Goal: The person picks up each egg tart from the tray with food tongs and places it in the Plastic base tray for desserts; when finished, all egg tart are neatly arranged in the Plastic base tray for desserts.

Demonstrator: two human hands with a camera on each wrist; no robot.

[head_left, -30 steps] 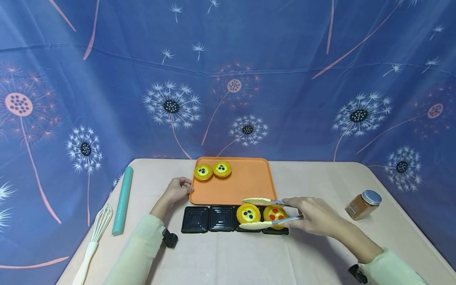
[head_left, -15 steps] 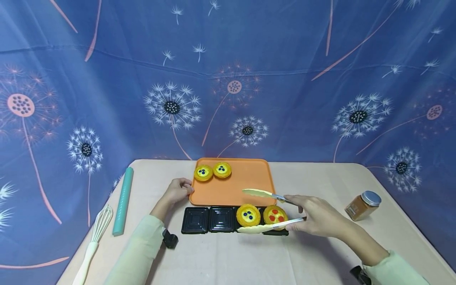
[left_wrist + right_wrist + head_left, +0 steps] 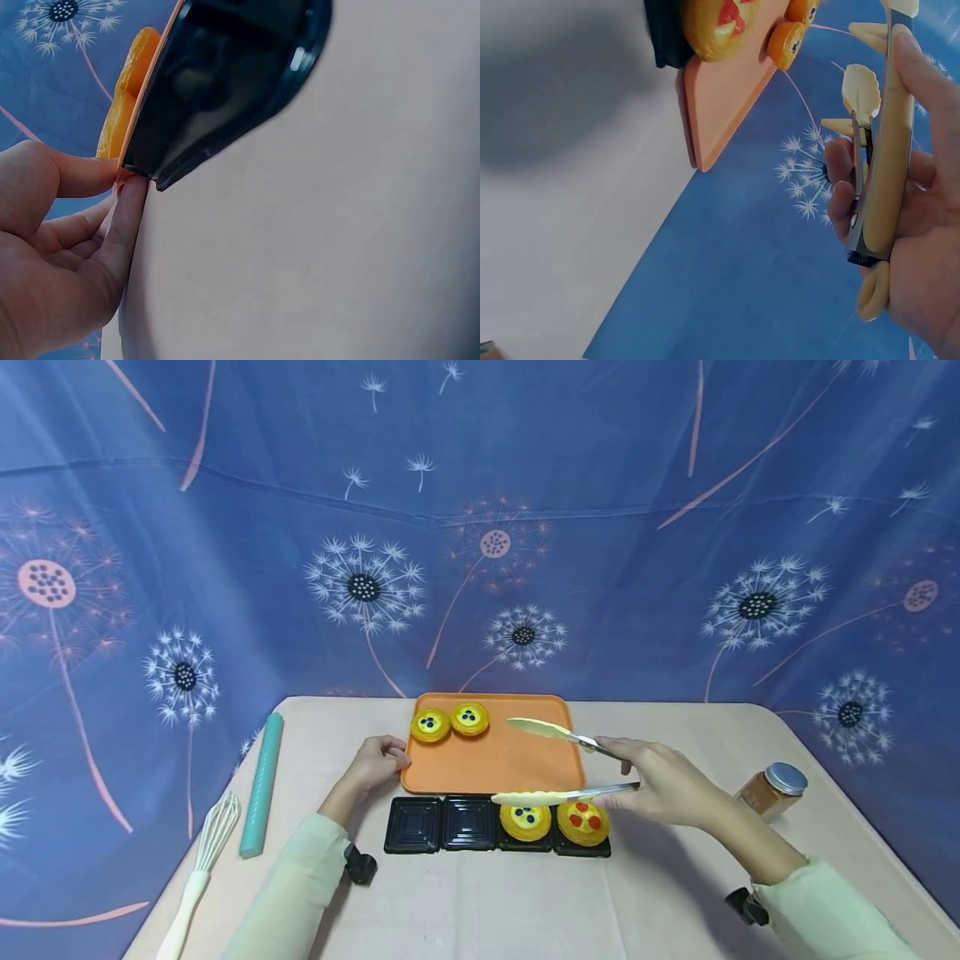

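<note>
My right hand (image 3: 663, 781) holds a pair of tongs (image 3: 570, 797) with cream tips and metal arms. The tong arms are spread with nothing between them, over the front of the orange tray (image 3: 487, 768) and the black four-part container's back edge. Two egg tarts fill the container's right compartments: a blue-dotted tart (image 3: 525, 825) and a red-dotted tart (image 3: 583, 823). My left hand (image 3: 375, 762) pinches the tray's left edge, thumb and fingers at the rim in the left wrist view. On the tray's back left sit two more blue-dotted tarts (image 3: 470, 718), side by side.
The black container (image 3: 414, 825) lies along the tray's front edge, its two left compartments bare. A teal rolling pin (image 3: 262, 787) and a white whisk (image 3: 201, 852) lie at the left. A brown jar with a silver lid (image 3: 774, 790) stands at the right.
The tongs have spread apart and risen off the tarts in the container, moving back toward the tray with my right hand. My left hand has stayed at the tray's edge.
</note>
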